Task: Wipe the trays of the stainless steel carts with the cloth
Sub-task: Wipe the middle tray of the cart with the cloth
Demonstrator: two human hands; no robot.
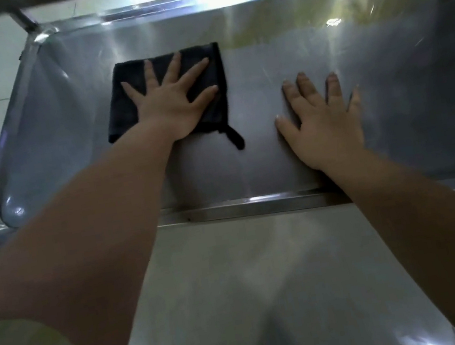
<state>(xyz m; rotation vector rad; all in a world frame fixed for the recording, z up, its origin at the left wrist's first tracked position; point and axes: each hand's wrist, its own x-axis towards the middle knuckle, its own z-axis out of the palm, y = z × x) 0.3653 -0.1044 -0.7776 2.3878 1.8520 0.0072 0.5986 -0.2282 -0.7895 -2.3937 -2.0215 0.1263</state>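
Cloth (122, 111) dark, folded flat; perhaps navy.

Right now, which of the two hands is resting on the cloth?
The left hand: its fingers lie spread flat on the dark cloth. The right hand rests on the bare tray, apart from the cloth.
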